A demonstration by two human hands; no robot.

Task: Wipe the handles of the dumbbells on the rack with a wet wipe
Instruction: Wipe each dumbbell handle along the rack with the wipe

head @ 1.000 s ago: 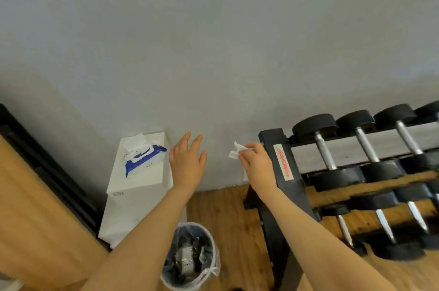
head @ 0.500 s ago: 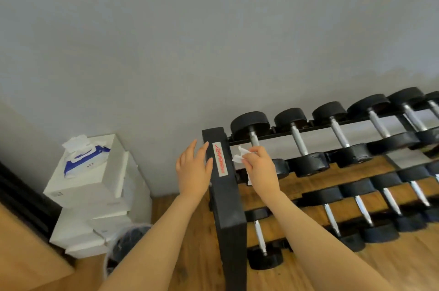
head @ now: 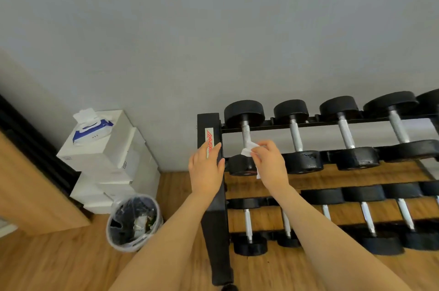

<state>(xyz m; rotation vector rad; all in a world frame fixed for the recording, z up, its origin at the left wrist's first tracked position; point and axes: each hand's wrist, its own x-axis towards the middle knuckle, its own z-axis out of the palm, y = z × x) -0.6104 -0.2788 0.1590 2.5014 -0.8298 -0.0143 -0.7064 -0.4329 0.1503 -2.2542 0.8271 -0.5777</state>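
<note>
Black steel rack (head: 210,124) holding rows of dumbbells against a grey wall (head: 213,29), taken as the landmark. Right hand (head: 269,162), at the left end of the rack's top shelf, pinches a white wet wipe (head: 248,150) between thumb and curled fingers; the wipe lies against the lower part of the chrome handle (head: 244,130) of the leftmost dumbbell (head: 244,112), just above that dumbbell's near weight. Left hand (head: 206,169), fingers straight and close together, rests flat on the rack's left upright, partly covering its red-lettered label (head: 210,136). Further dumbbells with chrome handles sit to the right along the same shelf, and another row lies on the shelf below. Left of the rack, stacked white boxes (head: 111,160) stand against the wall, with a blue-and-white pack of wipes (head: 91,130) on top, one sheet sticking out of its opening. A lined waste bin (head: 134,221) stands on the wooden floor (head: 59,259) in front of the boxes, left of the rack's base
</note>
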